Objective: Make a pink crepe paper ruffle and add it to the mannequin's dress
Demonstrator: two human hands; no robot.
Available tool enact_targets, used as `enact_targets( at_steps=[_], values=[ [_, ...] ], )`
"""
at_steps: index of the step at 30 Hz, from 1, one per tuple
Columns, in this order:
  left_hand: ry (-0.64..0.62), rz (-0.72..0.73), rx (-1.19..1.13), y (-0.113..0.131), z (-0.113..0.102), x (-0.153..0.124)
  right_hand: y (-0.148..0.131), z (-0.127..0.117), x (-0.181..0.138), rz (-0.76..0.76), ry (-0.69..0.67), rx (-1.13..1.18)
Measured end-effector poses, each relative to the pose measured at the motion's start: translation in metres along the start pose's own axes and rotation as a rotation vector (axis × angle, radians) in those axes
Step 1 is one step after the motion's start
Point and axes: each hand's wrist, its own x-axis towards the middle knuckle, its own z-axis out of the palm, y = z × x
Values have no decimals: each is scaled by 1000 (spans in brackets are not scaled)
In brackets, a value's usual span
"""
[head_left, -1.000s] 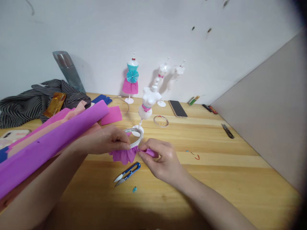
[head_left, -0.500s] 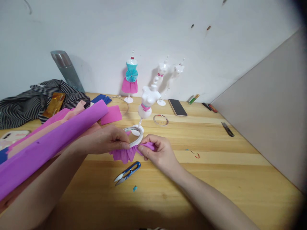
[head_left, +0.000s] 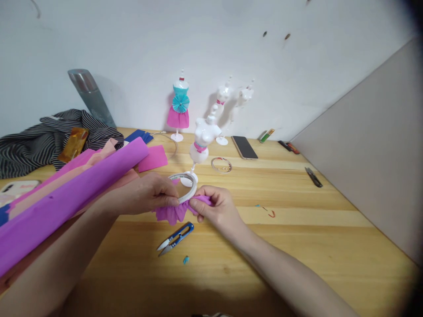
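My left hand (head_left: 150, 193) and my right hand (head_left: 216, 209) meet at the middle of the wooden table (head_left: 297, 229). Both pinch a gathered, frilly strip of purple crepe paper (head_left: 172, 213). The left fingers press the pleats together; the right fingers hold the strip's other end (head_left: 202, 200). Just behind the hands lies a white roll of tape (head_left: 183, 185). A white doll mannequin (head_left: 202, 141) with a pink waistband stands on its round base behind the tape. Blue thread snips (head_left: 175, 238) lie on the table right below the paper.
Rolls of purple and pink crepe paper (head_left: 72, 189) lie across my left forearm. At the wall stand a mannequin in a teal and pink dress (head_left: 180, 108) and two bare ones (head_left: 224, 99). A phone (head_left: 244, 148), a clear tape ring (head_left: 221, 165), black snips (head_left: 313, 177) and striped cloth (head_left: 39, 141) lie around.
My right hand has slid a little left and up along the purple strip, closing in on the left hand. The left hand keeps its pinch.
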Motion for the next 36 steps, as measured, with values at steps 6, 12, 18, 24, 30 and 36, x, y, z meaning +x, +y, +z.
enact_targets(
  at_steps=[6,12,18,24,30,36],
  values=[
    [6,18,49,0,1,1,0,2,0,-1,14,-8],
    [54,39,91,-1,5,6,4,-2,8,-50,-1,-60],
    [-30,21,20,-6,-3,3,-4,-21,9,-268,-9,-383],
    [-183,23,74,-2,-3,-2,-16,-28,3,-571,-111,-542],
    [-92,-31,46,-2,-2,-2,-13,-34,8,-241,-431,-447],
    [102,-115,-111,-9,0,4,-3,-45,17,18,-618,-148]
  ],
)
